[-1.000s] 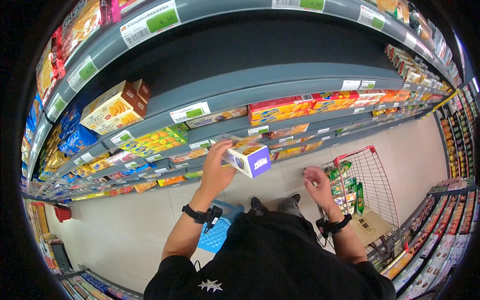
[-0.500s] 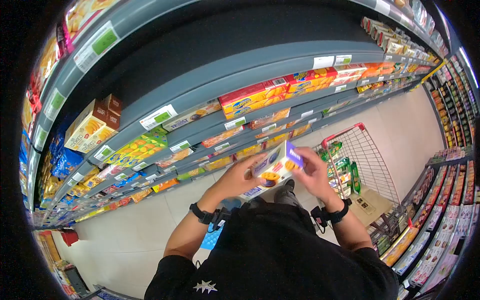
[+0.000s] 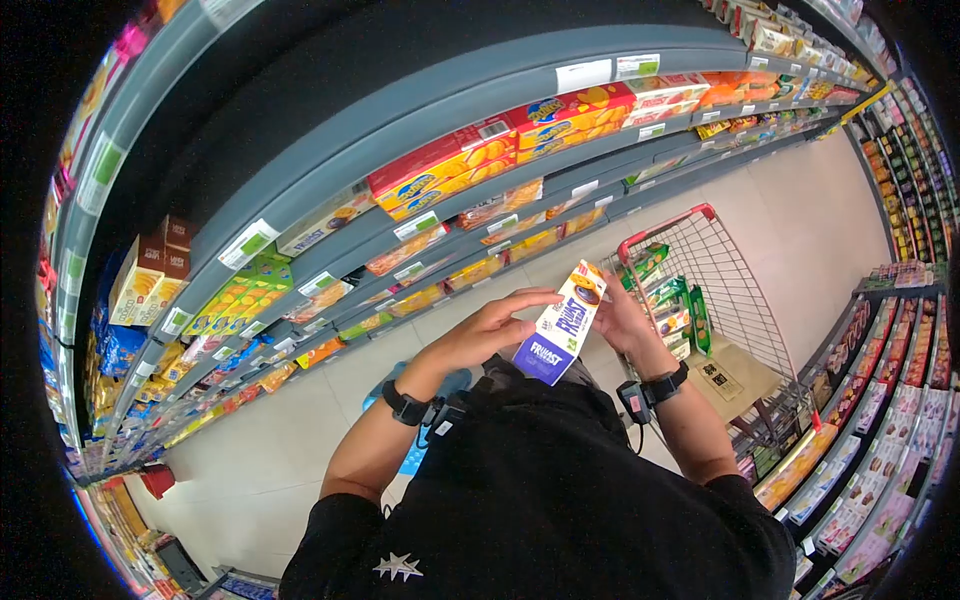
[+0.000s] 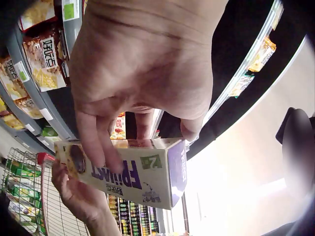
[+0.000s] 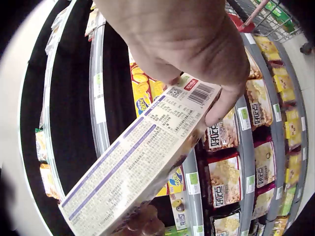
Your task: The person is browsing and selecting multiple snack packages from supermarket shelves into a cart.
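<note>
Finding: the white-and-purple box [image 3: 565, 325] is off the shelving [image 3: 430, 110] and held in the air before the person's torso, between both hands. The left hand [image 3: 475, 335] pinches it near its purple end, fingertips on the printed face; the right hand [image 3: 625, 320] grips the other end, fingers closed on the edges beside the barcode [image 5: 201, 93]. A like box [image 3: 325, 220] (lettering matches) sits shelved. The cart [image 3: 708, 211] bears green packs [image 3: 699, 320] — the held box is not among them. Assessed as midway: removal done, setting down outstanding.
</note>
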Available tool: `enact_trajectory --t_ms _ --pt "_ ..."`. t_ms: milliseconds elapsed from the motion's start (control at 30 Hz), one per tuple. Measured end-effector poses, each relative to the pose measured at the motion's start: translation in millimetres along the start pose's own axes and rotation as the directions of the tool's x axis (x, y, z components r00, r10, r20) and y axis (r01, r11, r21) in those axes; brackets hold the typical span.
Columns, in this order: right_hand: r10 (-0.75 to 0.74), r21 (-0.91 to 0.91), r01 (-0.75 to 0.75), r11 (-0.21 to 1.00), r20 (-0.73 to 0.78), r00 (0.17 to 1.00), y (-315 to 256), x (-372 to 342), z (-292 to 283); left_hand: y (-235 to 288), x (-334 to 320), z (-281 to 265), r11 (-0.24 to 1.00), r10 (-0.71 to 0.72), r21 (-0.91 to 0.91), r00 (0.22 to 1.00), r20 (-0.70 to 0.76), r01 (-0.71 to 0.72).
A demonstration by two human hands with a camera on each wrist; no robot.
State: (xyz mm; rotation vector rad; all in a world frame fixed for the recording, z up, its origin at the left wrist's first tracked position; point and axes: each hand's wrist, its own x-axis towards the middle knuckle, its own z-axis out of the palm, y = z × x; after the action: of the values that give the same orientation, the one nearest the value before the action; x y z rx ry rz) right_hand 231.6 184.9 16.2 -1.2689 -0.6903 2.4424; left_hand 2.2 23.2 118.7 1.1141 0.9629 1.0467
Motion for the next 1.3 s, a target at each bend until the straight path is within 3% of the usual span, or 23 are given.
enact_trajectory --t_ms 200,500,600,667,1300 --pt "0.065 0.007 -0.065 0.998 0.074 0.995 -21.6 -3.0 -22.6 8.8 49.5 22.3 0.998 -0.05 0.035 0.997 -0.05 0.052" --pt "0.098 0.101 -0.1 0.99 0.027 0.995 -47.7 4.9 -83.5 11.4 119.3 52.4 0.994 -0.088 0.057 0.993 -0.077 0.093" --pt "0.061 0.103 -0.069 0.992 0.074 0.995 -54.9 11.3 -103.0 13.0 139.9 63.3 0.982 -0.186 0.016 0.979 -0.082 0.187" --pt "0.128 0.154 -0.142 0.978 0.095 0.987 -61.2 17.1 -113.6 6.8 153.1 67.9 0.99 -0.111 0.078 0.991 -0.079 0.117" --pt "0.078 0.216 -0.111 0.97 0.155 0.985 -107.2 32.7 -188.0 7.6 239.6 114.3 0.963 -0.254 0.077 0.966 -0.045 0.257"
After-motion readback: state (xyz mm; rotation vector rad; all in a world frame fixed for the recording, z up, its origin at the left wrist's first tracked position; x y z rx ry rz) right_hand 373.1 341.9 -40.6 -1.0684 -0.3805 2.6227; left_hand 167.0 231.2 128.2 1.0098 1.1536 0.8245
